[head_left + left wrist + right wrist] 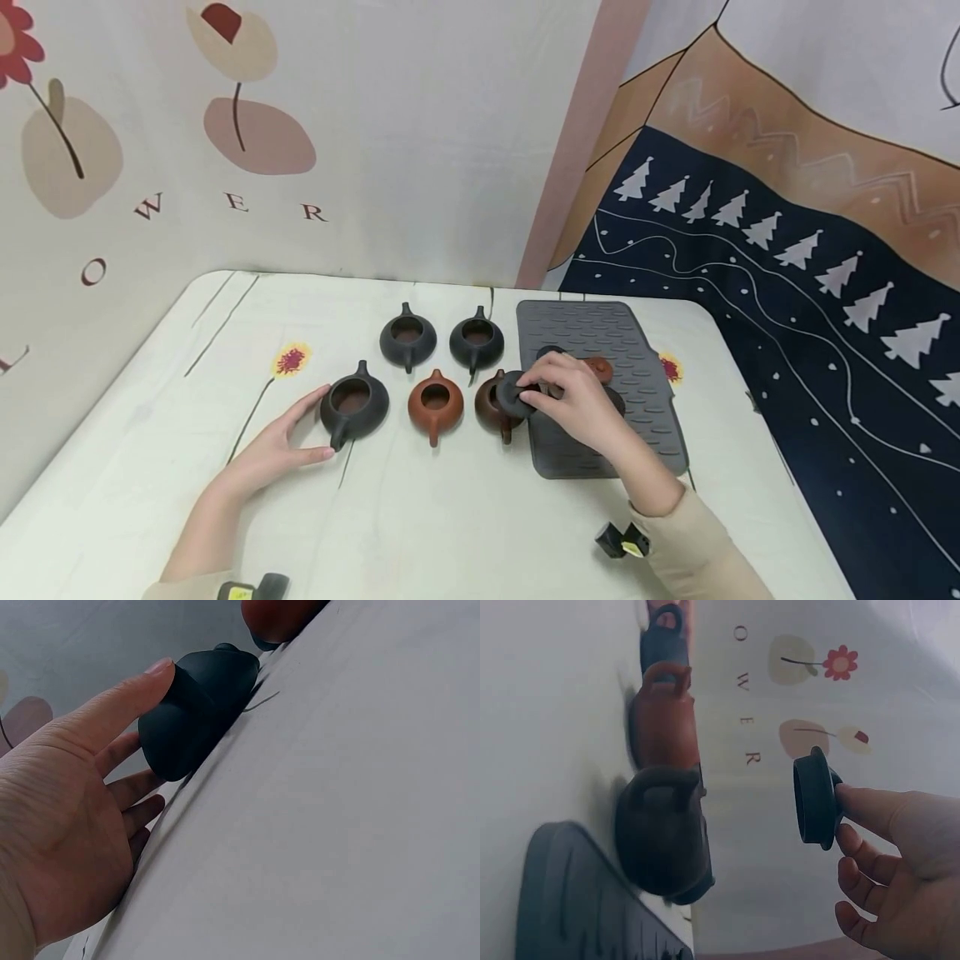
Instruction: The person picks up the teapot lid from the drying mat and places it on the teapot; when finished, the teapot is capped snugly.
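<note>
My left hand [273,454] holds a black teapot [355,419] at the left of the group, thumb at its handle and fingers along its side. The left wrist view shows that thumb over the handle [187,688], with part of the fingers hidden behind the pot. Between thumb and fingertips, my right hand [573,396] pinches a black teapot lid [513,395] by its knob. In the right wrist view the lid [815,799] hangs tilted in the air. From the head, it overlaps a lidless dark brown teapot [487,410].
A lidless reddish-brown teapot [436,406] stands between the held pot and the dark brown one. Two black lidless teapots, one on the left [407,337] and one on the right [477,337], stand behind. Several lids, one reddish [600,368], lie on a grey mat [645,442].
</note>
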The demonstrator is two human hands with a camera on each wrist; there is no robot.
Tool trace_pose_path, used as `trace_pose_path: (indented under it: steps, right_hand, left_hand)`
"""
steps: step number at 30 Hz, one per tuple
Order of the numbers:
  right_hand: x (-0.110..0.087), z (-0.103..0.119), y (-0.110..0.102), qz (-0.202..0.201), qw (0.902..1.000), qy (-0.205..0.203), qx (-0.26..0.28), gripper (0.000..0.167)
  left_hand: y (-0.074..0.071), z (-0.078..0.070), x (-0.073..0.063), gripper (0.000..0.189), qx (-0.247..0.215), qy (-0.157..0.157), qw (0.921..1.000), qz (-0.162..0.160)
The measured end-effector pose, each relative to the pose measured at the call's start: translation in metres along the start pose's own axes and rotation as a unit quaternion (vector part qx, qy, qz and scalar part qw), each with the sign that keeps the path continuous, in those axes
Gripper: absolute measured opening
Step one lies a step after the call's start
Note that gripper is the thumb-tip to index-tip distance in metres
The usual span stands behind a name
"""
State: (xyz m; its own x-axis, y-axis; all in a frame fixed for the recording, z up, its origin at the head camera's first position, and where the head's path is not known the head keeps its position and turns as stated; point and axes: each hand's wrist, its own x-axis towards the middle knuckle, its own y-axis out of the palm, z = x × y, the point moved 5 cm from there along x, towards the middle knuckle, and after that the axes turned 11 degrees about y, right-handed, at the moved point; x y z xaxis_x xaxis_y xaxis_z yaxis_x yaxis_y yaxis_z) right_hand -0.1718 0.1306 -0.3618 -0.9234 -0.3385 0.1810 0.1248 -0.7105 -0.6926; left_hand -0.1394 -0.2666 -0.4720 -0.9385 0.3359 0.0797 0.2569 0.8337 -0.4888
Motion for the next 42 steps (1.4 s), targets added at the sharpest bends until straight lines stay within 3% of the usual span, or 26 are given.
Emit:
trace_pose_path:
  steps: [11, 22, 28, 37, 42]
  right_hand:
    - [0.020, 0.028, 0.021, 0.022, 0.9979, -0.060, 0.014, 0.010]
    - [0.040, 0.046, 0.041, 0.041, 0.9956, -0.074, 0.038, 0.011]
    - [0.051, 0.053, 0.052, 0.043, 0.9945, -0.091, 0.028, 0.011]
    - [0.062, 0.064, 0.079, 0.075, 0.9940, -0.075, 0.026, 0.011]
    - [0.066, 0.072, 0.093, 0.078, 0.9931, -0.086, 0.016, 0.011]
  left_hand:
    - [0.000, 0.000, 0.000, 0.096, 0.009, -0.008, 0.9999, 0.003]
    - [0.001, 0.001, 0.000, 0.096, 0.010, -0.007, 0.9999, 0.000]
    - [0.001, 0.001, 0.000, 0.097, 0.011, -0.007, 0.9999, 0.001]
    - [0.001, 0.005, 0.000, 0.096, 0.022, -0.011, 0.9997, 0.002]
    - [0.002, 0.006, 0.000, 0.096, 0.019, -0.011, 0.9998, 0.002]
